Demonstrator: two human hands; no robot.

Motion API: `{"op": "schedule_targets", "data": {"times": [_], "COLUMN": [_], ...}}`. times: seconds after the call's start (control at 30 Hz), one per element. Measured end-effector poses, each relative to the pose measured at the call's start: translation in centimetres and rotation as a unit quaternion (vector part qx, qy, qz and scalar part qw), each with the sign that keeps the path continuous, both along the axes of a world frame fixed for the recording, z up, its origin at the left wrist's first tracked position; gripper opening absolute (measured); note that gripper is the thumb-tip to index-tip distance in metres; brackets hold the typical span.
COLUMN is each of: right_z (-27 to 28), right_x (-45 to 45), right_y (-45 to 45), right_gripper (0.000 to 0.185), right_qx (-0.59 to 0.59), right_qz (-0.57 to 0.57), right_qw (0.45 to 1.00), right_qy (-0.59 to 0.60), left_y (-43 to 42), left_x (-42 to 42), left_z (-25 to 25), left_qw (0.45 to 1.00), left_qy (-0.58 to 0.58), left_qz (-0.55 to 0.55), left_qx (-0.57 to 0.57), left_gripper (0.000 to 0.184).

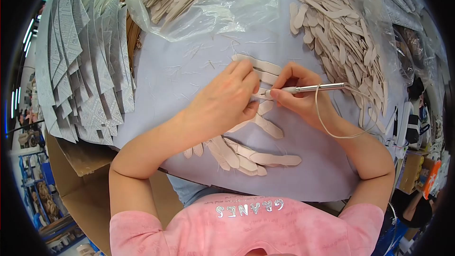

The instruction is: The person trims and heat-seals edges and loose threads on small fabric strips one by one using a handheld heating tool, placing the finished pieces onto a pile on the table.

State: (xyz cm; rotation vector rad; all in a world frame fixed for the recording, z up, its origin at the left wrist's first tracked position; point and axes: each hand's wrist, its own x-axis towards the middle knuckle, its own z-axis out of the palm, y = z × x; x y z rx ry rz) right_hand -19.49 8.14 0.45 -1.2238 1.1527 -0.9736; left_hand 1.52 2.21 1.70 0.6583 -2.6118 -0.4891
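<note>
My right hand (298, 87) is closed round a white and silver pen-like tool (313, 88) with a cord looping from its rear end. The tool's tip is at a beige fabric strip (261, 94). On the left side of that strip, my left hand (226, 96) is bent over with its fingers curled down; what they pinch, if anything, is hidden. More beige strips (265, 64) lie just beyond both hands. Nearer my body, a loose group of similar strips (241, 156) rests on the pale cloth-covered table (308, 175).
Grey patterned sheets (90, 66) hang in layers at the left. A large heap of beige strips (341, 33) fills the right back. Clear plastic (227, 14) holds more strips at the back. Loose threads (194, 52) dot the cloth. A cardboard box (85, 199) stands lower left.
</note>
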Motion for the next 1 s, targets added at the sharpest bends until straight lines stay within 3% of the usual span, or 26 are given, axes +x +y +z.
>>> {"op": "schedule_targets", "data": {"times": [0.17,0.3,0.4,0.83,0.97,1.0], "right_z": [-0.7,-0.7,-0.8,0.0,-0.2,-0.4], "right_x": [0.1,0.1,0.0,0.2,-0.4,-0.8], "right_y": [0.1,0.1,0.1,0.2,-0.4,-0.7], "right_gripper": [0.016,0.016,0.014,0.014,0.01,0.009], "right_qx": [-0.007,0.015,-0.023,-0.021,0.001,0.015], "right_qz": [0.003,0.009,0.022,0.017,-0.016,-0.038], "right_qw": [0.999,0.999,0.999,0.999,0.999,0.991], "right_qy": [0.048,0.028,0.035,0.034,-0.049,-0.131], "left_y": [0.0,-0.7,-1.1,-1.3,-1.8,-2.1], "left_x": [-0.1,0.3,0.5,0.6,0.8,0.8], "left_z": [-0.6,-0.7,-0.3,0.1,0.0,0.1], "left_qw": [0.999,1.0,0.991,0.986,0.98,0.991], "left_qy": [-0.033,-0.009,-0.005,-0.019,0.007,-0.005], "left_qz": [0.001,-0.015,-0.013,0.009,0.01,0.025], "left_qx": [-0.031,0.021,0.137,0.166,0.2,0.134], "left_gripper": [0.018,0.017,0.015,0.013,0.016,0.017]}}
